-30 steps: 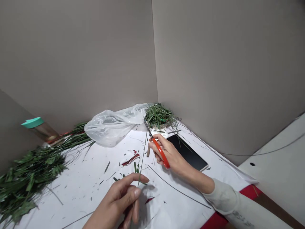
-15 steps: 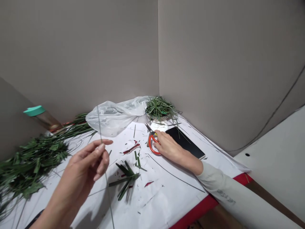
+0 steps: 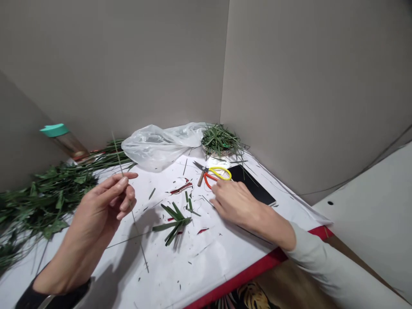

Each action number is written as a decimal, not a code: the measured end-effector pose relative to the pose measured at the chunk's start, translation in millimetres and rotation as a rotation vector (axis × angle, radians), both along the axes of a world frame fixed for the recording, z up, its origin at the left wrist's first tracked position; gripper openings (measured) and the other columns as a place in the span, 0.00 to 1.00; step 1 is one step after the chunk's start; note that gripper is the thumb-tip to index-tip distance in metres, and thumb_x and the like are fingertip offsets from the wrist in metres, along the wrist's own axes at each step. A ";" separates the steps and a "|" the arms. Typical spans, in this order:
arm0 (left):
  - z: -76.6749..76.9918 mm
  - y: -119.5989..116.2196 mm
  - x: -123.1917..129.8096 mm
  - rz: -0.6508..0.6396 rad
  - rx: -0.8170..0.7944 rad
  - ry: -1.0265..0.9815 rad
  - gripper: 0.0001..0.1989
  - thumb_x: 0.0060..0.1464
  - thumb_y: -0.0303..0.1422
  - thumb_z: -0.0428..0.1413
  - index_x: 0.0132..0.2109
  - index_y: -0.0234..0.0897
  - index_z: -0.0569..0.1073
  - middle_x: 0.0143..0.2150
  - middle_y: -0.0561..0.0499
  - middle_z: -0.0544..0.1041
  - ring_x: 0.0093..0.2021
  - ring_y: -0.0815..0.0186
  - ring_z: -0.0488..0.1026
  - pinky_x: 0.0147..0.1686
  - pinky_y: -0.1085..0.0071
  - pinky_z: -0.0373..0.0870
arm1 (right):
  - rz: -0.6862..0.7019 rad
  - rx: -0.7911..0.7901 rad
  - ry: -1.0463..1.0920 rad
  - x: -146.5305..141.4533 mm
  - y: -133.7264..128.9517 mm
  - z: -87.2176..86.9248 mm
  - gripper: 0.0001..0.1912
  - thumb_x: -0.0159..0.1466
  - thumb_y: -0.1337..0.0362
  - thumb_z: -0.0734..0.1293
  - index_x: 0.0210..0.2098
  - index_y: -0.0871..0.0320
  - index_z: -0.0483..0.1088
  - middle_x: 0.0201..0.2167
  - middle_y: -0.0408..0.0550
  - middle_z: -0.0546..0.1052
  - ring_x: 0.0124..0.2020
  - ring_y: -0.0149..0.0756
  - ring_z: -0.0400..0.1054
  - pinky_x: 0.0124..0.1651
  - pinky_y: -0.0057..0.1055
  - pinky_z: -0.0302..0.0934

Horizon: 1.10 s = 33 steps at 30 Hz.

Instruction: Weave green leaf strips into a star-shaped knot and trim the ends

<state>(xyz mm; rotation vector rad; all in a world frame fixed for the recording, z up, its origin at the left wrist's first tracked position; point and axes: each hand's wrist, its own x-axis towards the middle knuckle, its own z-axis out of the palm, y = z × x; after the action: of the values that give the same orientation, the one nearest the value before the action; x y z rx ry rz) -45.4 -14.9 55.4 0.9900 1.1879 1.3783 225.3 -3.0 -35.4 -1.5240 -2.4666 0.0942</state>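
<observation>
My left hand pinches a long, thin green stem between thumb and fingers; the stem stands slanted, its ends above and below the hand. My right hand is low over the table, fingers bent and thumb apart, right beside the red handle of the scissors. Whether a fingertip touches that handle is hard to tell. The scissors have one yellow and one red handle and lie with blades pointing left. Between the hands sits a small spray of folded green leaf strips, among cut scraps.
Leafy green stems pile up at the left, near a tilted bottle with a turquoise lid. A clear plastic bag and a bowl of cut grass are by the wall. A black tablet-like slab lies beyond my right hand.
My right hand has come off the scissors and drawn back toward me, leaving them on the table. My left hand, still pinching the stem, has shifted slightly left. The view has moved a little.
</observation>
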 end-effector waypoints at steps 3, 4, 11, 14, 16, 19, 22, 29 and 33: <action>-5.4 2.9 -5.5 0.004 0.014 -0.016 0.04 0.59 0.30 0.59 0.39 0.38 0.80 0.21 0.56 0.66 0.19 0.74 0.53 0.14 0.83 0.57 | 0.116 -0.057 -0.038 5.2 -21.8 -7.7 0.12 0.69 0.59 0.66 0.47 0.60 0.72 0.45 0.49 0.76 0.43 0.38 0.73 0.46 0.41 0.71; -7.5 3.5 -6.9 -0.003 0.017 -0.021 0.04 0.59 0.30 0.60 0.39 0.37 0.80 0.21 0.56 0.66 0.19 0.75 0.54 0.14 0.83 0.56 | 0.142 -0.067 -0.038 6.3 -26.3 -11.3 0.11 0.69 0.60 0.66 0.47 0.60 0.72 0.45 0.49 0.76 0.43 0.38 0.73 0.46 0.41 0.70; -19.3 4.7 -17.8 -0.039 0.041 -0.049 0.04 0.59 0.27 0.58 0.42 0.32 0.76 0.21 0.59 0.67 0.17 0.76 0.58 0.13 0.82 0.56 | 0.186 -0.147 0.098 3.1 -9.4 5.2 0.11 0.70 0.58 0.66 0.45 0.60 0.72 0.42 0.48 0.76 0.40 0.36 0.72 0.45 0.40 0.70; -25.0 6.2 -22.6 -0.036 0.036 -0.047 0.04 0.61 0.26 0.57 0.42 0.32 0.75 0.22 0.60 0.68 0.16 0.77 0.59 0.13 0.82 0.56 | 0.177 -0.190 0.234 -6.1 19.8 39.8 0.12 0.70 0.57 0.66 0.45 0.60 0.72 0.41 0.47 0.76 0.37 0.34 0.73 0.41 0.36 0.71; -30.0 7.2 -24.5 -0.037 0.030 -0.047 0.04 0.62 0.26 0.56 0.43 0.32 0.75 0.22 0.60 0.68 0.16 0.77 0.59 0.13 0.82 0.57 | 0.134 -0.190 0.352 -15.3 43.2 62.9 0.13 0.70 0.58 0.65 0.48 0.60 0.71 0.42 0.48 0.76 0.36 0.34 0.73 0.39 0.35 0.71; -38.0 8.7 -25.5 -0.048 0.015 -0.046 0.04 0.63 0.28 0.57 0.43 0.32 0.75 0.23 0.60 0.69 0.16 0.77 0.60 0.12 0.82 0.56 | 0.074 -0.145 0.505 -30.5 80.2 89.0 0.15 0.70 0.58 0.65 0.52 0.59 0.70 0.46 0.50 0.76 0.40 0.36 0.74 0.41 0.37 0.72; -44.2 9.4 -25.0 -0.060 0.004 -0.046 0.04 0.63 0.29 0.58 0.43 0.32 0.75 0.23 0.60 0.70 0.16 0.77 0.61 0.12 0.82 0.56 | 0.021 -0.036 0.609 -41.2 112.9 104.2 0.17 0.70 0.58 0.66 0.54 0.59 0.68 0.50 0.52 0.74 0.45 0.40 0.73 0.46 0.42 0.72; -40.1 7.3 -22.1 -0.067 0.014 -0.095 0.04 0.63 0.30 0.57 0.41 0.32 0.74 0.25 0.59 0.70 0.17 0.77 0.61 0.13 0.81 0.58 | 0.235 0.040 0.547 -63.6 95.8 93.1 0.15 0.70 0.58 0.66 0.52 0.60 0.70 0.49 0.51 0.75 0.45 0.40 0.73 0.47 0.43 0.71; -33.8 9.1 -19.0 -0.049 0.058 -0.116 0.03 0.63 0.29 0.57 0.41 0.32 0.74 0.26 0.58 0.71 0.19 0.75 0.64 0.15 0.80 0.62 | 0.557 0.012 0.449 -81.1 32.8 65.1 0.10 0.71 0.61 0.64 0.49 0.59 0.69 0.38 0.45 0.78 0.34 0.31 0.73 0.37 0.30 0.70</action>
<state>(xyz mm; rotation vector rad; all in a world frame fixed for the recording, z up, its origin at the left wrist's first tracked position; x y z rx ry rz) -64.4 -5.8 21.7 0.9600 1.0360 1.4192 144.2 29.8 29.6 -0.6679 -2.4165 0.4594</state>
